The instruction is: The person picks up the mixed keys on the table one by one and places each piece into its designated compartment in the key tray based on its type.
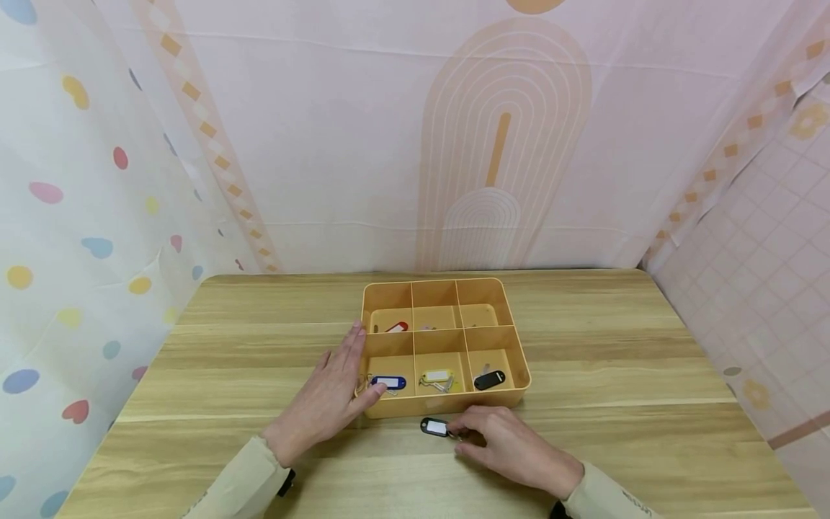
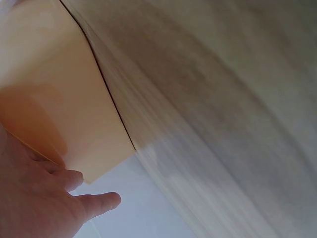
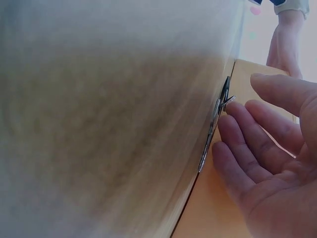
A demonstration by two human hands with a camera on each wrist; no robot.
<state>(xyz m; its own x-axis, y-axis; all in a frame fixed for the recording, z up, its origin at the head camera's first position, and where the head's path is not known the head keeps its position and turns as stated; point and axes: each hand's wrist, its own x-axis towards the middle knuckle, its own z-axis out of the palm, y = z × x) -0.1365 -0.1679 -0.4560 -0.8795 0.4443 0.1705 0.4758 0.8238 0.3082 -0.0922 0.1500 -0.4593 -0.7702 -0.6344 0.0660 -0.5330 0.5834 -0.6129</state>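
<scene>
An orange divided box stands on the wooden table. My left hand rests along its left side, fingers straight, thumb over the front left corner. The left wrist view shows that hand against the box wall. In front of the box lies a black key tag with a white label. My right hand is at its ring end, fingers loosely bent. In the right wrist view the metal keys lie beside my fingertips, thumb held apart. Whether the fingertips touch them I cannot tell.
The front compartments hold a blue key tag, a yellow key tag and a black key tag. A red key tag shows in the back left compartment. Patterned cloth hangs behind the table.
</scene>
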